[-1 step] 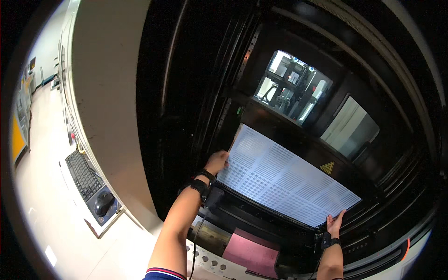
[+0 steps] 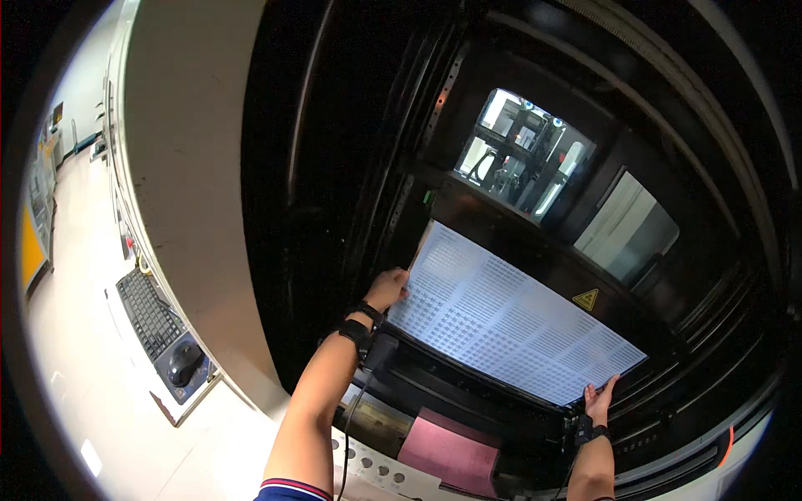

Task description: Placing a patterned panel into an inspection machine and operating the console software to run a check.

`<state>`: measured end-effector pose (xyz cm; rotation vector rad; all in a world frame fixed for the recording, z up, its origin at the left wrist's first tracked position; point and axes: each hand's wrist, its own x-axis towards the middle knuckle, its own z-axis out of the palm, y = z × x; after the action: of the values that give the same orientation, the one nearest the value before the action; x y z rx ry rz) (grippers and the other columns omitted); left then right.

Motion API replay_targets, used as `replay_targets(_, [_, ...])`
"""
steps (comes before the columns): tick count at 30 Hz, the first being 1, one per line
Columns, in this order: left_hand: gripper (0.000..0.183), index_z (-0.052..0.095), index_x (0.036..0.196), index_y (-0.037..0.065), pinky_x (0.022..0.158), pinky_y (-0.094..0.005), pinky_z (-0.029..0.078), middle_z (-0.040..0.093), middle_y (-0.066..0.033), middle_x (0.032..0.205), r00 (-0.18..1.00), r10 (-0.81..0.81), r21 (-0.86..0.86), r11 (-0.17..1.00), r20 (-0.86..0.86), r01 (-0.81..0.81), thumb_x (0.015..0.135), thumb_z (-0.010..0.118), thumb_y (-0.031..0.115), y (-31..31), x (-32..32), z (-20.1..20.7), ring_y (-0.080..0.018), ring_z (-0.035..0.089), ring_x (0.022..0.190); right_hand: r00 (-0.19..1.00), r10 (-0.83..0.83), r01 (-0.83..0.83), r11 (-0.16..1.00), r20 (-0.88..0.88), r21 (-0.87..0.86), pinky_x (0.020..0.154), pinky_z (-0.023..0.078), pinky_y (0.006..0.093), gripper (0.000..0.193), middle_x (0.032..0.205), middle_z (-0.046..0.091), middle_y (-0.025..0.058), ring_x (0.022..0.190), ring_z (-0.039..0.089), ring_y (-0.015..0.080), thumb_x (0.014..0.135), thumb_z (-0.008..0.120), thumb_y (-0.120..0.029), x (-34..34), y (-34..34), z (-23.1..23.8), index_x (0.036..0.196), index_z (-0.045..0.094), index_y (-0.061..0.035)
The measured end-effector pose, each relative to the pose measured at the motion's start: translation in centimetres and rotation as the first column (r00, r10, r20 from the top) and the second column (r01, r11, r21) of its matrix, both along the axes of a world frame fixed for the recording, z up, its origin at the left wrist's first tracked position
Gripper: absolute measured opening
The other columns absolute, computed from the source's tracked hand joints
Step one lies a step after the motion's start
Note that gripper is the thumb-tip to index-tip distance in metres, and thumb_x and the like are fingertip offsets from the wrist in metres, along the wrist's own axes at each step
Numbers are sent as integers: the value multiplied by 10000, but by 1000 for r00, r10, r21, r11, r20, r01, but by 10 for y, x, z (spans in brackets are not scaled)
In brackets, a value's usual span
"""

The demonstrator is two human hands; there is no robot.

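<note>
Left hand (image 2: 387, 289) grasps the patterned white panel (image 2: 510, 313) by its left edge inside the black machine (image 2: 493, 219); right hand (image 2: 598, 402) touches its lower-right corner, grip indeterminable.

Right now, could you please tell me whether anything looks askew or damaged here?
Nothing plainly stands out: the panel looks whole, with the left hand and right hand at opposite ends. The curve of the pink sheet may be only lens distortion.

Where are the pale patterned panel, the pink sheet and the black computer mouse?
Pale patterned panel (image 2: 511, 320): head view, middle of its patterned face.
Pink sheet (image 2: 452, 451): head view, middle of its visible surface.
Black computer mouse (image 2: 185, 364): head view, on its rounded top.
</note>
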<state>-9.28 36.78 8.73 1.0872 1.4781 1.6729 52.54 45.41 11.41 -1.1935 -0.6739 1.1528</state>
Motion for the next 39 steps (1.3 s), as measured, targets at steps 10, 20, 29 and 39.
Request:
replay_targets(10, [327, 621, 1021, 18, 702, -254, 497, 620, -28, 913, 974, -183, -11, 982, 130, 186, 958, 430, 277, -5, -9, 5, -101, 562, 708, 1000, 4, -4, 999, 13, 42, 730, 451, 265, 767, 896, 477, -15, 704, 482, 114, 755, 542, -713, -7, -10, 2, 1215, 468, -104])
replay_targets(20, [372, 580, 1082, 43, 776, -256, 506, 620, -19, 952, 955, -272, -96, 954, 115, 284, 971, 435, 367, -9, -11, 1, -101, 601, 770, 1000, 8, -8, 1000, 10, 4, 723, 448, 260, 826, 1040, 490, -5, 753, 466, 123, 713, 564, -739, 8, 4, -11, 1255, 445, -127])
replay_targets(29, [324, 603, 988, 3, 662, -226, 489, 605, -15, 864, 973, -207, -108, 970, 101, 218, 956, 457, 291, -19, -4, 16, -88, 559, 712, 999, 0, -3, 998, 50, 61, 780, 454, 293, 816, 1069, 487, 8, 788, 481, 143, 745, 537, -725, 5, 7, -11, 1280, 421, -120])
replay_targets(39, [376, 593, 1029, 16, 724, -280, 464, 625, -40, 892, 975, -220, -156, 962, 37, 223, 962, 416, 341, -23, -4, 18, -116, 577, 737, 998, 54, -53, 999, 46, -8, 742, 480, 287, 808, 1027, 519, 40, 771, 515, 148, 759, 515, -719, 8, -7, -9, 1246, 429, -80])
